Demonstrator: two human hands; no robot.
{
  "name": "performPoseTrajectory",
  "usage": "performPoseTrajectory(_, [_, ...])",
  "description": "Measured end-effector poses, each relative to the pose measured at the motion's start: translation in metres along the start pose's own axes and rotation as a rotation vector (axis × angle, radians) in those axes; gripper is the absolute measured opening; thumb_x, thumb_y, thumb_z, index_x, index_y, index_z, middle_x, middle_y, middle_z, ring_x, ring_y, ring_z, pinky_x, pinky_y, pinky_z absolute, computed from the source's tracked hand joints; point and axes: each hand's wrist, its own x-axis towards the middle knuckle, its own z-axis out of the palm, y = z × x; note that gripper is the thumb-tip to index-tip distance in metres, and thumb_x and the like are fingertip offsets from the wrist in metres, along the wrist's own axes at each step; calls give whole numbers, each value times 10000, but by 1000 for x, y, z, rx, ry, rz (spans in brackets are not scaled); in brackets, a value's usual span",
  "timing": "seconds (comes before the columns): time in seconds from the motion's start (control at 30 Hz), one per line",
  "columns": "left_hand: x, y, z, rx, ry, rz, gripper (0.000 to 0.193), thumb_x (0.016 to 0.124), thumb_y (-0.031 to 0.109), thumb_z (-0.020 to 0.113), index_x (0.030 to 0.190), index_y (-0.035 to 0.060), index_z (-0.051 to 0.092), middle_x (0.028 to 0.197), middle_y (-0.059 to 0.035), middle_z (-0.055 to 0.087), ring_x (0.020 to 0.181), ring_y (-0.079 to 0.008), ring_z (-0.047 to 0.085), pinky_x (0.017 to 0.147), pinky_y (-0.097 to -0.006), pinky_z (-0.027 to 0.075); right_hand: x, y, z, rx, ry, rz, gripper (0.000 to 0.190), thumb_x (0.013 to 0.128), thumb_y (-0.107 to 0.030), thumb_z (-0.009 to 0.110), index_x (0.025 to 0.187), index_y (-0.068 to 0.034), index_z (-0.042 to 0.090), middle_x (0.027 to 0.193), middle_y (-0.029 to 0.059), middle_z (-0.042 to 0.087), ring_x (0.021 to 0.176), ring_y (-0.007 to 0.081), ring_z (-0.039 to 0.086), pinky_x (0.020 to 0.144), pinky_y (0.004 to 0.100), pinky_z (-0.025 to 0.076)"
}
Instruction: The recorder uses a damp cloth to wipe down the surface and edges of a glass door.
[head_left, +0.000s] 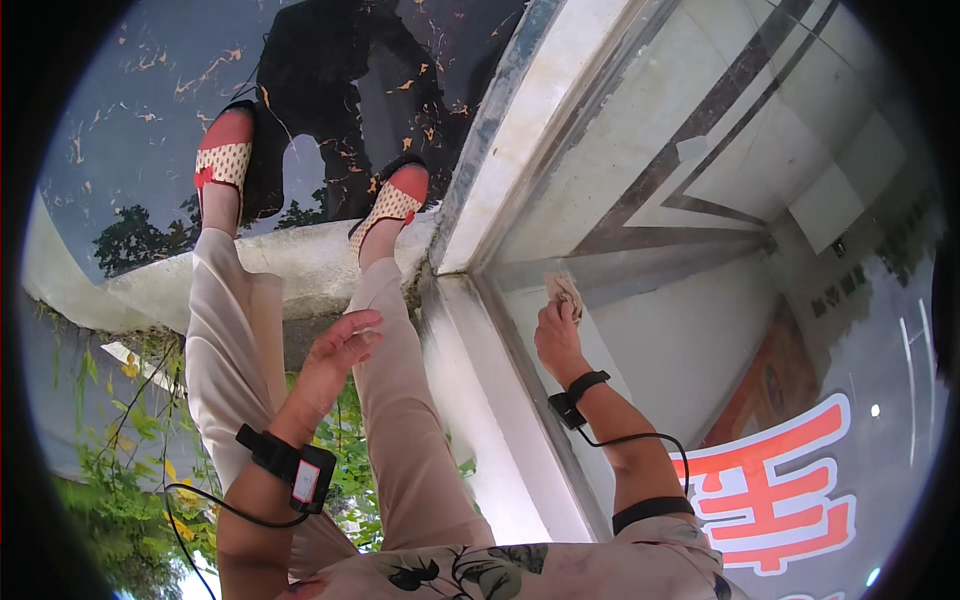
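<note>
My right hand (559, 334) presses a crumpled light-brown cloth or paper (562, 294) against a glass window pane (600, 330), near the pane's lower corner. Which of the two materials it is, I cannot tell. My left hand (341, 341) hangs in front of my trouser leg, its fingers loosely bent and apart, with nothing in it. Black straps with small box devices (311, 480) and cables sit on both forearms. Next to my right hand runs the pale window frame (517, 352).
Both feet, in red and cream patterned shoes (225, 150), rest at a dark glossy surface (165, 67) with scattered dry leaves and reflections. A worn pale ledge (300, 262) borders it. Leafy plants (112, 427) grow at lower left. Large red lettering (772, 487) is on the glass.
</note>
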Motion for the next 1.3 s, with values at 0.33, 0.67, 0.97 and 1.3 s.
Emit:
performPoseTrajectory(0.33, [-2, 9, 1, 53, -1, -18, 352, 907, 247, 544, 1232, 111, 541, 1205, 6, 568, 1070, -116, 531, 893, -296, 393, -30, 227, -179, -82, 789, 617, 218, 754, -111, 552, 957, -66, 621, 1066, 39, 561, 983, 246, 489, 798, 398, 363])
performPoseTrajectory(0.67, [1, -1, -2, 47, -30, -52, 346, 895, 231, 558, 1219, 110, 551, 1198, 14, 571, 1047, -99, 519, 899, -299, 385, -44, -13, -24, 459, 25, 428, 390, 783, -152, 561, 1142, -1, 542, 849, 110, 631, 845, 280, 576, 741, 390, 426])
performPoseTrajectory(0.97, [-3, 3, 4, 119, -27, -38, 377, 908, 275, 536, 1244, 104, 531, 1223, -27, 564, 1082, -150, 542, 893, -313, 405, -72, 63, -86, 498, 163, 659, 887, 790, -320, 606, 1395, 140, 149, 590, 67, 607, 497, 205, 597, 454, 324, 467])
performPoseTrajectory(1.3, [1, -3, 2, 97, -30, -42, 380, 906, 288, 539, 1240, 106, 534, 1214, -21, 567, 1090, -150, 536, 902, -315, 398, -66, 60, -80, 422, 138, 681, 902, 794, -332, 622, 1398, 138, 144, 581, 67, 604, 479, 198, 594, 451, 307, 465])
